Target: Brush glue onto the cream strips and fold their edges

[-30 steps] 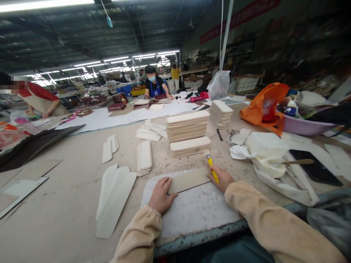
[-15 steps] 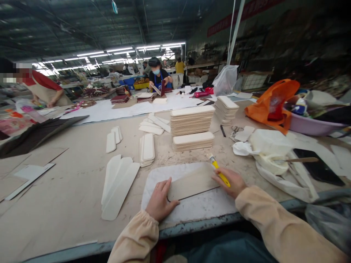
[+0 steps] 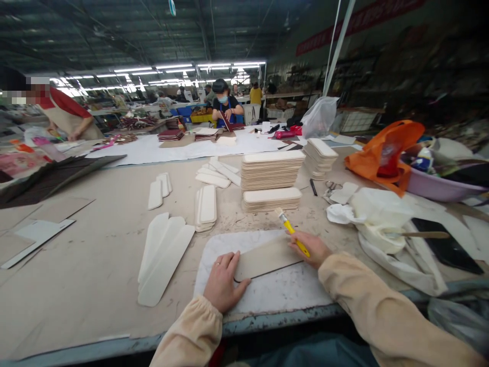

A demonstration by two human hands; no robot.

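Left hand [image 3: 223, 281] lies flat, pinning the card strip [image 3: 263, 258] to the board [image 3: 275, 290] — right hand [image 3: 310, 247] grips a yellow brush [image 3: 291, 230], so brushing the strip looks next.

A wide, glue-stained beige tabletop [image 3: 95, 265] carries two neat stacks of long rounded cream cardboard pieces [image 3: 272, 179], with a smaller stack [image 3: 321, 155] behind them. Loose white tapered strips [image 3: 162, 257] lie to the left. To the right sit a crumpled white cloth [image 3: 376, 214], a pair of scissors [image 3: 331, 187], an orange plastic bag [image 3: 385, 150] and a lilac plastic basin [image 3: 439, 186]. Across the tabletop, a person in a blue apron [image 3: 225, 107] works among dark red boards [image 3: 170, 135].
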